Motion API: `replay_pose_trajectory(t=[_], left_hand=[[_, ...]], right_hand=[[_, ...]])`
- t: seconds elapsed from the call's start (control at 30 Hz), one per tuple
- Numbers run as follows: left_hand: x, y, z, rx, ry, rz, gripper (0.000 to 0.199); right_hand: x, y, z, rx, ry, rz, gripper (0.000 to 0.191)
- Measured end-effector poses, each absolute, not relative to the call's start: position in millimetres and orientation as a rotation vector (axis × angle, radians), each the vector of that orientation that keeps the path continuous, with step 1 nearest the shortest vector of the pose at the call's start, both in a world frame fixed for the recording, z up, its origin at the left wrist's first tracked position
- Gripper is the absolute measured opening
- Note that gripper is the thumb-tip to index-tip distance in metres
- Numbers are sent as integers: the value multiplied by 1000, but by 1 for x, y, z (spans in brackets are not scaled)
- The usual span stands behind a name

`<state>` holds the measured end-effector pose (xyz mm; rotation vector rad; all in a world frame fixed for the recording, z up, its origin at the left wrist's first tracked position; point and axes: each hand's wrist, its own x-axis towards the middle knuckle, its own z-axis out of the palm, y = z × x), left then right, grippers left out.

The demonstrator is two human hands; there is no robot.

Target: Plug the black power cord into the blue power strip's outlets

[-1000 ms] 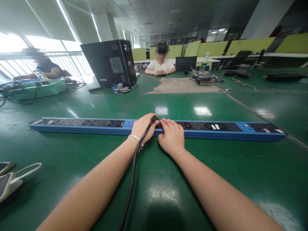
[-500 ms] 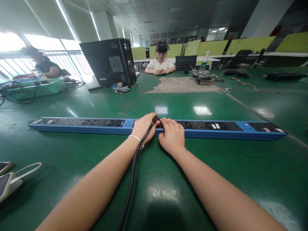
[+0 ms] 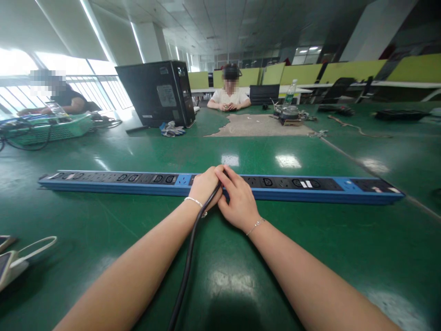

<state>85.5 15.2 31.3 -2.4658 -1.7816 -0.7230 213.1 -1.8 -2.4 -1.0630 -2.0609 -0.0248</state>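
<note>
A long blue power strip (image 3: 296, 193) with black socket sections lies across the green table. Over its middle, my left hand (image 3: 206, 186) is closed around the plug end of a black power cord (image 3: 190, 250). My right hand (image 3: 238, 196) presses in against the left, its fingers curled over the same end. The plug itself is hidden under my fingers, so I cannot tell whether it sits in a socket. From my hands the cord runs down between my forearms to the bottom edge.
A black computer case (image 3: 158, 94) and a glove (image 3: 172, 129) stand beyond the strip. A green basket (image 3: 58, 128) with cables is at left, a phone-like device (image 3: 10, 266) nearer. A person (image 3: 230, 94) sits opposite, another person (image 3: 69, 99) at far left. A bottle (image 3: 290, 92) stands behind.
My right hand has moved left, off the strip's top, and its fingers now cover the plug end that showed before. My left hand stays on the cord. The view has tilted slightly.
</note>
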Motion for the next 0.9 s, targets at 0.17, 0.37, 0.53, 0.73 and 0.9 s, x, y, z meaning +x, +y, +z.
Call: replay_pose_trajectory(t=[0.17, 0.37, 0.53, 0.73, 0.9], left_hand=[[84, 16, 31, -2470, -1747, -534, 32], [78, 22, 34, -2487, -1746, -535, 22], [72, 21, 34, -2518, -1810, -713, 27], [67, 20, 29, -2577, -1730, -712, 42], [63, 25, 24, -2579, -1684, -619, 37]], right_hand=[[212, -2, -4, -959, -2064, -10, 60], [212, -1, -5, -963, -2048, 2, 64], [212, 0, -3, -946, -2046, -25, 54], [212, -4, 2, -978, -2034, -103, 37], [213, -2, 7, -1119, -2096, -162, 34]])
